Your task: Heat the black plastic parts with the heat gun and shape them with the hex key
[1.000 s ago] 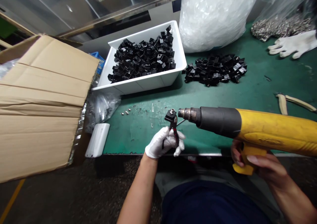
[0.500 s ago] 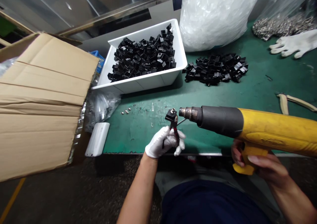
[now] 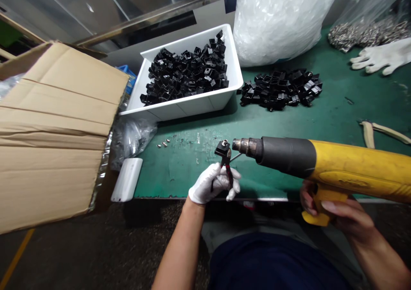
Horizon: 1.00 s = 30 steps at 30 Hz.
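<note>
In a white glove, my left hand [image 3: 214, 184] is closed around small pliers [image 3: 227, 169] with dark red and black handles. At the pliers' jaws sits a black plastic part [image 3: 221, 149] with a small silver metal piece [image 3: 224, 143] standing on its top. My bare right hand [image 3: 342, 213] grips the handle of a yellow heat gun [image 3: 356, 166]. The gun's metal nozzle [image 3: 245, 146] points left, a short gap from the black part. A thin metal rod [image 3: 236, 157] shows between the pliers and the nozzle; what it belongs to is unclear.
A white bin [image 3: 192, 106] of black parts stands at the back, beside a loose pile of black parts [image 3: 281, 89]. Several small metal pieces [image 3: 163, 143] lie left. Cream-handled pliers [image 3: 369, 134] and a white glove [image 3: 383, 57] lie right. A cardboard box [image 3: 61, 136] flanks the table.
</note>
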Tool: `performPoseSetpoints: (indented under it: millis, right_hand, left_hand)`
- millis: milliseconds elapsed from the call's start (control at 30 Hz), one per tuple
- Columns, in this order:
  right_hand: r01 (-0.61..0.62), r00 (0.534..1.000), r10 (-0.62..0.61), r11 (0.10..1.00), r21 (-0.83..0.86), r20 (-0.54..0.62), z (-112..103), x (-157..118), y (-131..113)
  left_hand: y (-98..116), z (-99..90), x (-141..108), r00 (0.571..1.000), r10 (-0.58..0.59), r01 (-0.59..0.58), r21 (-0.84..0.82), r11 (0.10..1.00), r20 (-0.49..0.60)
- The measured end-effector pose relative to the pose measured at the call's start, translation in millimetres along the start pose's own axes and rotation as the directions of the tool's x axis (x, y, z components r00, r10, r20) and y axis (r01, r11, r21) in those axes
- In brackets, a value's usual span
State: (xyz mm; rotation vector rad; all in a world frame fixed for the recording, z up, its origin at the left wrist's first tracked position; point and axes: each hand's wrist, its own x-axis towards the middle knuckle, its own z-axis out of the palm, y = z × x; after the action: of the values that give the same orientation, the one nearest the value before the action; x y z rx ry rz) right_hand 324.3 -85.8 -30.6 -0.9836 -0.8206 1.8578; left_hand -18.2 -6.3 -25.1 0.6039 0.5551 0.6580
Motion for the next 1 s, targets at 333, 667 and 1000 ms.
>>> performPoseSetpoints:
  millis: [333, 667, 1000]
  right_hand:
    - [0.033, 0.999, -0.034, 0.999, 0.009, 0.026, -5.0, -1.0, 6.3]
    - [0.045, 0.998, -0.045, 0.999, 0.022, 0.032, -9.8, -2.3, 10.1]
    - [0.034, 0.999, -0.035, 0.999, 0.013, 0.027, -9.0, -3.0, 8.4]
  left_hand:
    - [-0.5, -0.3, 0.1, 1.000, 0.010, -0.010, -0.011, 1.000, 0.011]
    - [-0.2, 0.6, 0.7, 1.000, 0.012, -0.012, -0.012, 1.000, 0.014]
    - [0.4, 0.9, 1.2, 1.000, 0.004, -0.004, 0.013, 1.000, 0.001]
